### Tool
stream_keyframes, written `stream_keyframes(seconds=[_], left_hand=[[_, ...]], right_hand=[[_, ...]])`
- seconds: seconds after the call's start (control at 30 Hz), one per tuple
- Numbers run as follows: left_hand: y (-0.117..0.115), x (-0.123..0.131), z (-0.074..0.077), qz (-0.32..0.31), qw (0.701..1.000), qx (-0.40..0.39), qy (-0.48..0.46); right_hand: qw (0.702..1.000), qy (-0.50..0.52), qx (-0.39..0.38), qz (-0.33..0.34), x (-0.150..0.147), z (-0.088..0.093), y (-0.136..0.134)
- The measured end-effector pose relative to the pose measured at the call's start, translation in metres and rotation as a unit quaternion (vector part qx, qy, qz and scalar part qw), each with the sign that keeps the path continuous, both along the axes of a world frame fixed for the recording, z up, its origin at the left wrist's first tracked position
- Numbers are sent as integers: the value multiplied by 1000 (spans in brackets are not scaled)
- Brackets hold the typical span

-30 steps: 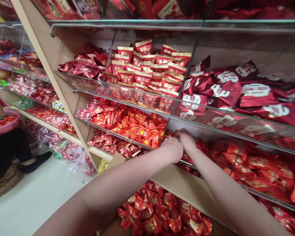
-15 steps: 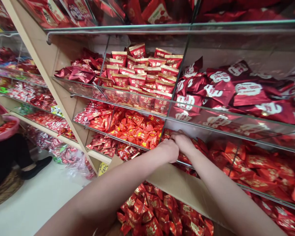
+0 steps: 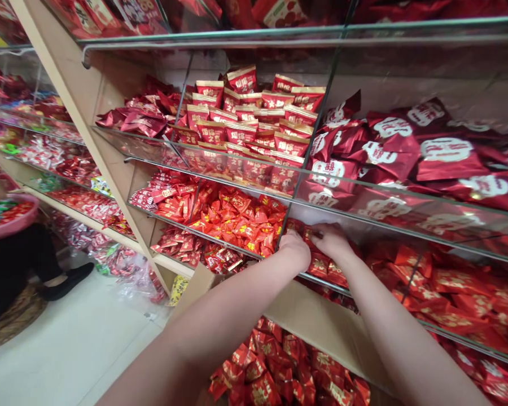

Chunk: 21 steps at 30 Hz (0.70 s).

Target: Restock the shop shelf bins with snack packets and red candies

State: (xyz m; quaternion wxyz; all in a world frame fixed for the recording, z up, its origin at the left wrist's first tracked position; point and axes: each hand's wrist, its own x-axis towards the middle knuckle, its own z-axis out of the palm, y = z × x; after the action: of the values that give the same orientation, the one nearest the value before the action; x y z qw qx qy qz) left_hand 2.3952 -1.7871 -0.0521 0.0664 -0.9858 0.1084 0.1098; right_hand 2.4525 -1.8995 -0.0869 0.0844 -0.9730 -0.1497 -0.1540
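My left hand [image 3: 295, 249] reaches into a lower shelf compartment, fingers curled at the dark red candy packets [image 3: 295, 226]. Most of its fingertips are hidden behind the hand. Close beside it, my right hand [image 3: 332, 242] has its fingers bent and pinched on a red candy packet [image 3: 310, 234] in the same compartment. More packets with gold print [image 3: 319, 265] lie under my hands, along the front lip. Below my forearms stands an open cardboard box [image 3: 322, 316] holding many red wrapped candies [image 3: 275, 366].
Small red candies [image 3: 241, 220] fill the compartment to the left, larger red packets [image 3: 457, 287] the one to the right. A glass shelf edge [image 3: 364, 223] runs above my hands. A seated person's leg [image 3: 21, 259] and a pink basin [image 3: 29, 217] are at far left.
My hands have moved slightly apart, the right one shifting right. Packets between and beneath them now show more. The view has shifted a little.
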Motion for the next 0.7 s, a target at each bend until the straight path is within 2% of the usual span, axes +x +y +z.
stream_keyframes(seconds=[0.2,0.37,0.47,0.53,0.7], left_hand=[[0,-1,8,-6,1000,-9,2],[-1,3,16,-10,999,-30,8],[-1,3,15,-4,999,-39,5],[-1,2,14,-3,999,-43,-3],[2,-2,10,-27,997,-51,-40]], right_hand=[[999,10,-40,-25,-1,-4,11],[999,10,0,-50,-1,3,7],[992,-4,17,-124,-1,10,-5],[987,9,0,-162,-2,14,-11],[986,49,-30,-156,-7,16,-11]])
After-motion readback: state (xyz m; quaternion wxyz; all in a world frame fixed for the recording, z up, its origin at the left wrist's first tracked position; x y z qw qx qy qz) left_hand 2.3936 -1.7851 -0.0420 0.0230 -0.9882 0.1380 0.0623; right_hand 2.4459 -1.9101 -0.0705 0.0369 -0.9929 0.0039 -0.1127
